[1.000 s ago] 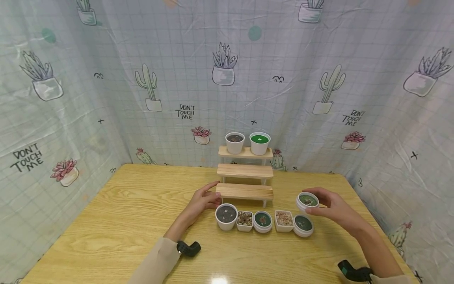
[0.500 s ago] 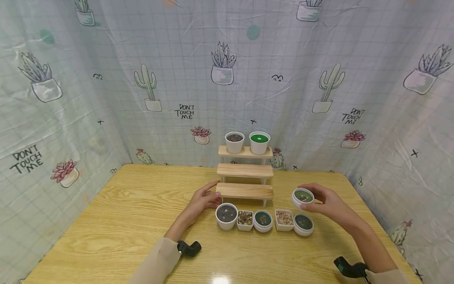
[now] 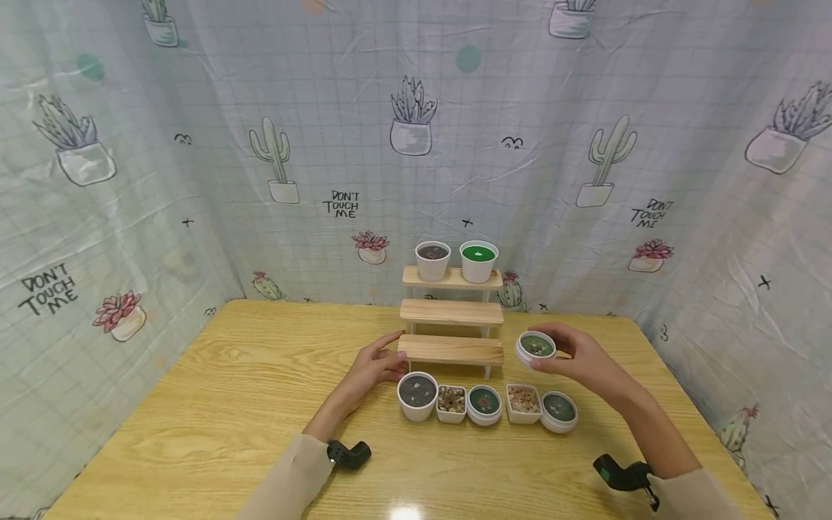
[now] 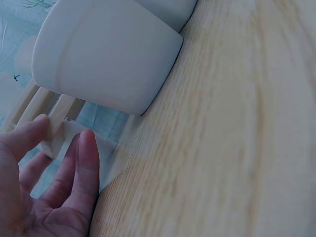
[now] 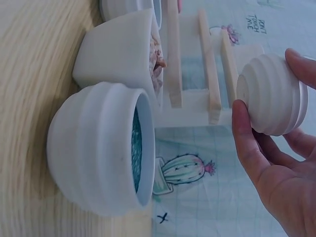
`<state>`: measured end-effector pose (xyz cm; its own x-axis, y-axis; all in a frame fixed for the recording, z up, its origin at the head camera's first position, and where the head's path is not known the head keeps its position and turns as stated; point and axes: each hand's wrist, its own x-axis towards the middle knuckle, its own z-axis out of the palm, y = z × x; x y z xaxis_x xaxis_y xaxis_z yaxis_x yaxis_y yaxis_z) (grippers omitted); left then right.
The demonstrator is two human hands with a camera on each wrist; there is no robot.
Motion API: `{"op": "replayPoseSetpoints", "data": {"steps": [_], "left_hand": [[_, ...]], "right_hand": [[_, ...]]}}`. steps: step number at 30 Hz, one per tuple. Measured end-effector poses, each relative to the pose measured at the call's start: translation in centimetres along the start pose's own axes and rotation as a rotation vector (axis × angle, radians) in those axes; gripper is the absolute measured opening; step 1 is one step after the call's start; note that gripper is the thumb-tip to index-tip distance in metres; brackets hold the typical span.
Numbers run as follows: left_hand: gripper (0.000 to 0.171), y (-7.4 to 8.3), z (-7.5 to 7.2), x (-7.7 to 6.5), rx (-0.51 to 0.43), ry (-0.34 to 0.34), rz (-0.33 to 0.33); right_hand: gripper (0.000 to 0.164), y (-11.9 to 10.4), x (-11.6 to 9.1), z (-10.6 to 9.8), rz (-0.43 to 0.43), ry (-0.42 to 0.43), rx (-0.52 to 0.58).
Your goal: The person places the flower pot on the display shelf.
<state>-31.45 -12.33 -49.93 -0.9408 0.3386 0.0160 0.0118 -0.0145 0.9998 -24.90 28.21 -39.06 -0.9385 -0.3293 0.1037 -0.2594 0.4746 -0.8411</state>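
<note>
My right hand (image 3: 588,361) holds a small round white pot (image 3: 536,347) with green filling, raised above the table to the right of a three-tier wooden stand (image 3: 451,350). In the right wrist view, the thumb and fingers grip the ribbed sides of this pot (image 5: 274,94). At the left end of the stand's lowest step, my left hand (image 3: 373,370) pinches the board between thumb and fingers. Close-up in the left wrist view, the fingers (image 4: 89,153) curl by the step's end, beside a large white pot (image 4: 103,54).
In front of the stand sit a grey-filled round pot (image 3: 417,393), a square pebble pot (image 3: 451,403), a green-filled pot (image 3: 484,403), a square pot of pale stones (image 3: 523,403) and another round pot (image 3: 560,410). Two pots, grey (image 3: 432,261) and bright green (image 3: 478,261), stand on the top step.
The right hand has carried the round pot leftward and a little farther back, toward the stand. My left hand stays at the lowest step's end.
</note>
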Motion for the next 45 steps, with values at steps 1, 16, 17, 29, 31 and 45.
{"op": "replayPoseSetpoints", "data": {"steps": [1, 16, 17, 29, 31, 45], "left_hand": [[0.061, 0.0, 0.0, 0.0, 0.001, -0.001, 0.001], [0.061, -0.1, -0.1, 0.0, -0.002, -0.01, 0.005], [0.061, -0.1, -0.1, 0.0, -0.002, -0.01, 0.005], [0.061, -0.1, -0.1, 0.1, 0.005, -0.007, 0.008], [0.061, 0.0, -0.1, 0.0, 0.007, -0.006, 0.008], [0.061, -0.1, 0.0, 0.1, -0.006, 0.002, 0.004]], "right_hand": [[0.059, 0.0, 0.2, 0.1, -0.001, 0.001, 0.001], [0.06, -0.9, 2.5, 0.9, -0.014, 0.016, 0.016], [0.06, -1.0, 2.6, 0.9, -0.014, 0.017, 0.014], [0.061, -2.8, 4.7, 1.5, -0.033, 0.012, -0.016], [0.062, -3.0, 5.2, 1.7, -0.038, 0.011, -0.012], [0.06, -4.3, 8.0, 2.7, -0.083, 0.012, -0.002]]}}
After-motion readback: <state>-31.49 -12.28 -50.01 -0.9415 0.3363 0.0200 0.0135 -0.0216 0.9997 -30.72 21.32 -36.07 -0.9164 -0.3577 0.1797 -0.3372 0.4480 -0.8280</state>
